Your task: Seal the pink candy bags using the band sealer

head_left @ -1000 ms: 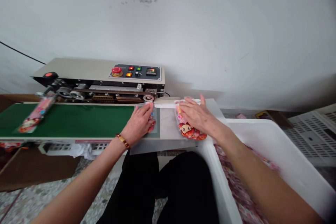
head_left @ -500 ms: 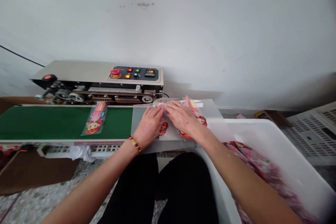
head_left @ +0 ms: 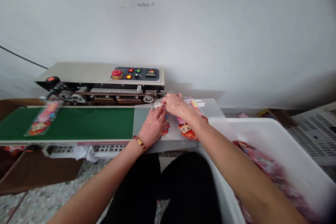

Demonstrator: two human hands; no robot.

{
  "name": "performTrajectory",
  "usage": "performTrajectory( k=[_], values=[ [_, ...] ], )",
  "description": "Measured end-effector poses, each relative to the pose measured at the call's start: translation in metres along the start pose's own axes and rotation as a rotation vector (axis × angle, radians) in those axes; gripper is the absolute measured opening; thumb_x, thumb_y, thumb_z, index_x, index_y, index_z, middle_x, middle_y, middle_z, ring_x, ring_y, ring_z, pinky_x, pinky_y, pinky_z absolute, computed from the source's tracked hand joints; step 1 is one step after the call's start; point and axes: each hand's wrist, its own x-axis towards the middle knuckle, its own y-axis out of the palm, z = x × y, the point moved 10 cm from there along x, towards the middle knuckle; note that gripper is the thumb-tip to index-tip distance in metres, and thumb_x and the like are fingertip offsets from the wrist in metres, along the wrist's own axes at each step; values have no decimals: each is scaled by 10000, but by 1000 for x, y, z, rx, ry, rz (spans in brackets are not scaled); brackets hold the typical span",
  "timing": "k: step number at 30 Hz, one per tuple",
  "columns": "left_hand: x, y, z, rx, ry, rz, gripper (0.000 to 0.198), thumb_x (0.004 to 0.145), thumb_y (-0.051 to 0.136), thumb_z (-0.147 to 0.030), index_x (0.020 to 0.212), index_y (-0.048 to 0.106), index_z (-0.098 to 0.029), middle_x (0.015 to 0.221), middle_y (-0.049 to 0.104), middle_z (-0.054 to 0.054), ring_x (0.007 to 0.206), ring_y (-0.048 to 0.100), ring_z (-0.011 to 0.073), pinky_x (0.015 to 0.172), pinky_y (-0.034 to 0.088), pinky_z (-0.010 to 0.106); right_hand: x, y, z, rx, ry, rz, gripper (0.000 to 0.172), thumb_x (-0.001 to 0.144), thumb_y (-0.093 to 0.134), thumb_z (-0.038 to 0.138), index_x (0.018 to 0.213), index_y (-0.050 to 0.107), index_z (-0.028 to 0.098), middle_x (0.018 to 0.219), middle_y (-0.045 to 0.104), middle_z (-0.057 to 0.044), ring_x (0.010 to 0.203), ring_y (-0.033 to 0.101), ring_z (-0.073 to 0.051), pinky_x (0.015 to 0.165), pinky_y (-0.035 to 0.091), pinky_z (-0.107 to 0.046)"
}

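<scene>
Near the surface's [head_left: 141,116] back edge, pinching a packet [head_left: 166,126] with right hand [head_left: 174,103], half-covering it with straight-fingered left hand [head_left: 153,126].

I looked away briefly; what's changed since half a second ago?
The belt packet has slid left along the belt. The right hand has moved up, to the top of the packet under the left hand. The left hand, machine and white box stayed put.

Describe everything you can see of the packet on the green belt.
The packet is flat and looks like clear plastic, showing pink and yellow above a red-haired cartoon head. It lies slanted on the green belt, its upper end near the metal wheels; the left hand is well away.
</scene>
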Motion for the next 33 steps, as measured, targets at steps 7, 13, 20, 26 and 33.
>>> performTrajectory(
  k=[7, 13, 20, 26, 33],
  values=[
    [-4, 2, 1, 12, 19, -15, 498, 993, 451, -235, 1469, 417, -93, 1538, 447, 230, 1458, 413, 342, 1215, 334, 575, -10, -5, -8, 7, 34, -2, 408, 891, 406, 20, 1011, 748, 208, 1154, 696, -97, 1080, 609, -259, 913, 331, -417],
    [-3, 5, -1, 45, 25, -3, 493, 994, 468, -243, 1454, 436, -68, 1536, 454, 235, 1456, 416, 342, 1223, 322, 568, -12, -18, -13, 57, 33, -16, 423, 889, 401, 10, 1049, 738, 210, 1147, 713, -79, 1062, 633, -226, 918, 352, -390],
    [-4, -1, 10, 67, -47, -19, 454, 1000, 422, -205, 1437, 471, -90, 1534, 477, 198, 1455, 423, 310, 1247, 288, 535, -75, -33, -34, -89, 2, -127, 363, 974, 388, 127, 1093, 723, 201, 1217, 717, -125, 1128, 598, -291, 1082, 269, -565],
    [-21, -16, 46, 52, -75, 5, 457, 1011, 394, -242, 1442, 476, -114, 1525, 493, 186, 1439, 445, 294, 1219, 331, 546, -97, -11, -18, -162, -111, -80, 305, 1037, 432, 239, 1236, 664, 242, 1335, 679, -81, 1304, 508, -320, 1145, 92, -723],
    [-55, -60, 100, 215, -194, -44, 375, 1008, 412, -220, 1348, 551, -143, 1475, 560, 162, 1387, 513, 310, 1215, 268, 639, -68, -2, 30, -113, -165, -148, 315, 1054, 428, 265, 1262, 659, 212, 1307, 682, -94, 1262, 536, -298, 1194, 13, -713]
  ],
)
